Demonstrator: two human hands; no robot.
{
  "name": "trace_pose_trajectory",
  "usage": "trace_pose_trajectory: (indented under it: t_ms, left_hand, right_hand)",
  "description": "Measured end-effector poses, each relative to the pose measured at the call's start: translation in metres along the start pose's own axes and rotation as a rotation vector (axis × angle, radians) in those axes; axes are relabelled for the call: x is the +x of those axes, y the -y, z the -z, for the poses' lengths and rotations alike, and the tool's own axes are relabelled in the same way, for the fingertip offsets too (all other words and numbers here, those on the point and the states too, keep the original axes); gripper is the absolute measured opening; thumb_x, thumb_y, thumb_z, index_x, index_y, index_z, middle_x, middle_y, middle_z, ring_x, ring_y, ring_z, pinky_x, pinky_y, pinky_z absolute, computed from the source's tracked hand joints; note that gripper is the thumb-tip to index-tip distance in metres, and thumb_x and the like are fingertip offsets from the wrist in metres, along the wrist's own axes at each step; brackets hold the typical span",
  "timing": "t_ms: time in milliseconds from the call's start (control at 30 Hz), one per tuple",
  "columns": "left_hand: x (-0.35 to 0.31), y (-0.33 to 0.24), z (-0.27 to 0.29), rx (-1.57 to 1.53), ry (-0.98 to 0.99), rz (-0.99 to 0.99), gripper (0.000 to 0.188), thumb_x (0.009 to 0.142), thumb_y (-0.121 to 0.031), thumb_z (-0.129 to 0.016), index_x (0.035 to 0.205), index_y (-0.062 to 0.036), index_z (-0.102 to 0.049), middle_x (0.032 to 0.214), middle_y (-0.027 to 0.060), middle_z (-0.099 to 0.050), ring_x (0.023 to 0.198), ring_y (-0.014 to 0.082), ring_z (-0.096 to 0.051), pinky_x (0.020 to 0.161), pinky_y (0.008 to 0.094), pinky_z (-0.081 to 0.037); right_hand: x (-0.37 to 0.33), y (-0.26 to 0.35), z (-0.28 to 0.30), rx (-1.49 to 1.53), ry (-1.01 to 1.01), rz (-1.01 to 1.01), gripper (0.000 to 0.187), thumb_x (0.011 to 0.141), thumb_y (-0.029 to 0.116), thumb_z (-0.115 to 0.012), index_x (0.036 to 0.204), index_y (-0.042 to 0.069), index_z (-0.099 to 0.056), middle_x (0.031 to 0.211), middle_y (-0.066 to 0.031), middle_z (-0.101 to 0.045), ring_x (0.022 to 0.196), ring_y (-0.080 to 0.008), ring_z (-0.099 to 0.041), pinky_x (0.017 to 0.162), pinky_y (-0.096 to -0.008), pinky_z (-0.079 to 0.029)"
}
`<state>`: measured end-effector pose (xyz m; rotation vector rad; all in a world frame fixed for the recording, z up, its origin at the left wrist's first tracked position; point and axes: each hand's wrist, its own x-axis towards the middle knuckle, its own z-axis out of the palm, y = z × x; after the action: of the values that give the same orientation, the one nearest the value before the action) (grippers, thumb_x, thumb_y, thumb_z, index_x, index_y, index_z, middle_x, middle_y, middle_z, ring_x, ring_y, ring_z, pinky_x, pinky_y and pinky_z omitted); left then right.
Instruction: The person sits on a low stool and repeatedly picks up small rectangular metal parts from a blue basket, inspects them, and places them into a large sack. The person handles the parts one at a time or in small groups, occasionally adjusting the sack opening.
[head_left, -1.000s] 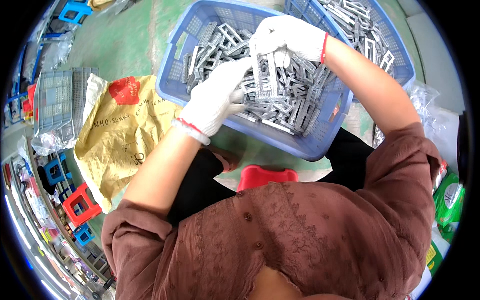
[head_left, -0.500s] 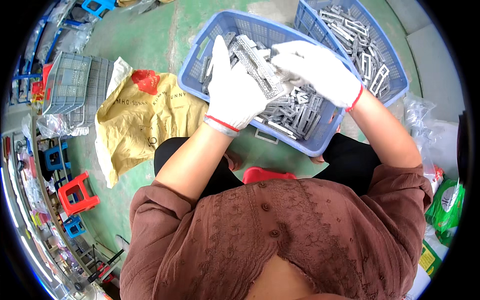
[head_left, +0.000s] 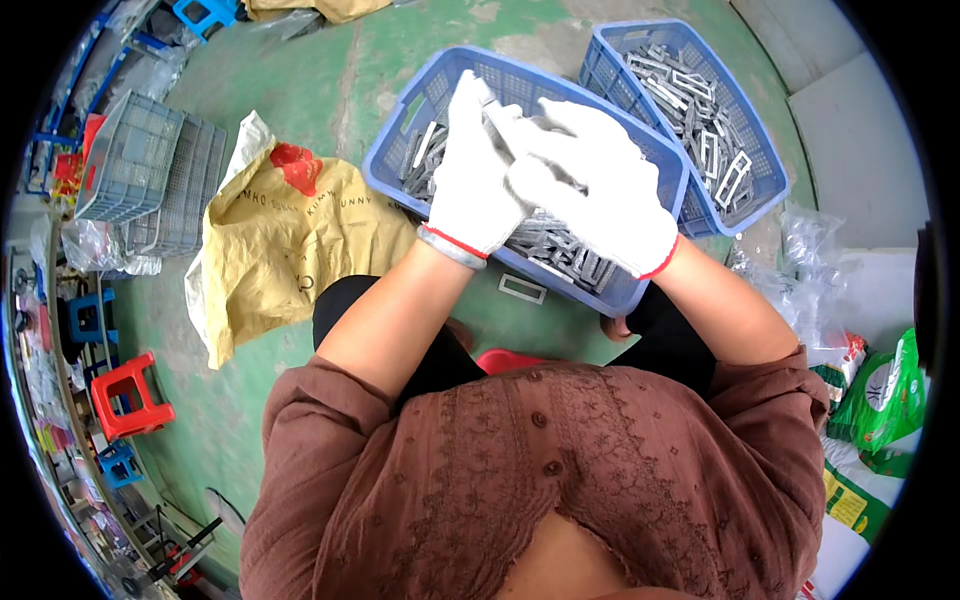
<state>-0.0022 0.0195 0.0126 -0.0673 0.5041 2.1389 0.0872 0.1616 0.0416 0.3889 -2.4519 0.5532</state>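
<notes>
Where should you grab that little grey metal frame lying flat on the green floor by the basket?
Pinch one long side bar of the grey metal frame, coming straight down from above. It lies flat on the green floor, just beside the near wall of the blue basket, and its open middle probably lets a fingertip hook under the thin bar and tip it up.

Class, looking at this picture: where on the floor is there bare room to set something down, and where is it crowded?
Bare green floor lies between the yellow sack and the near blue basket, and beyond the sack. Crowded: both baskets of metal frames, far basket, and the bags at right.
</notes>
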Motion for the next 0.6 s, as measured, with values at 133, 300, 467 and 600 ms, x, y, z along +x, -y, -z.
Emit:
trace_pose_trajectory:
  t_ms: [133, 300, 467, 600]
  left_hand:
    - [-0.005, 0.002, -0.002, 0.159, -0.103, -0.090, 0.062, 0.101, -0.058, -0.043, 0.119, -0.0018, -0.061, 0.110, 0.0138, -0.067, 0.099, 0.0299, -0.066, 0.089, 0.0411, -0.055]
    - [0.003, -0.014, -0.007, -0.017, -0.038, -0.023, 0.104, 0.085, -0.084, -0.041, 0.134, 0.0068, -0.050, 0.100, 0.0158, -0.062, 0.103, 0.0403, -0.061, 0.102, 0.0664, -0.043]
    - [0.009, -0.021, -0.005, -0.041, 0.021, 0.013, 0.111, 0.083, -0.088, -0.033, 0.136, 0.0082, -0.045, 0.109, 0.0241, -0.060, 0.107, 0.0475, -0.060, 0.099, 0.0668, -0.045]
    - [0.021, -0.023, 0.019, -0.083, 0.095, 0.040, 0.100, 0.090, -0.081, -0.034, 0.136, 0.0073, -0.047, 0.109, 0.0207, -0.061, 0.108, 0.0445, -0.060, 0.101, 0.0642, -0.044]
  right_hand:
    - [0.011, 0.003, 0.009, 0.000, 0.119, 0.254, 0.030, 0.087, 0.028, -0.066, 0.113, 0.014, -0.069, 0.118, -0.0135, -0.062, 0.107, -0.0344, -0.061, 0.098, -0.0465, -0.047]
    - [-0.006, -0.070, 0.004, 0.087, -0.014, -0.204, 0.034, 0.091, 0.030, -0.066, 0.117, 0.008, -0.070, 0.122, -0.0165, -0.067, 0.112, -0.0361, -0.062, 0.100, -0.0424, -0.048]
    - [-0.061, -0.190, -0.034, 0.056, 0.568, -0.699, 0.033, 0.093, 0.033, -0.060, 0.112, 0.009, -0.072, 0.109, -0.0170, -0.070, 0.104, -0.0350, -0.067, 0.093, -0.0382, -0.051]
    - [-0.097, -0.236, -0.073, -0.271, 0.836, -0.627, 0.035, 0.087, 0.020, -0.052, 0.116, 0.013, -0.070, 0.114, -0.0173, -0.070, 0.109, -0.0387, -0.065, 0.094, -0.0450, -0.052]
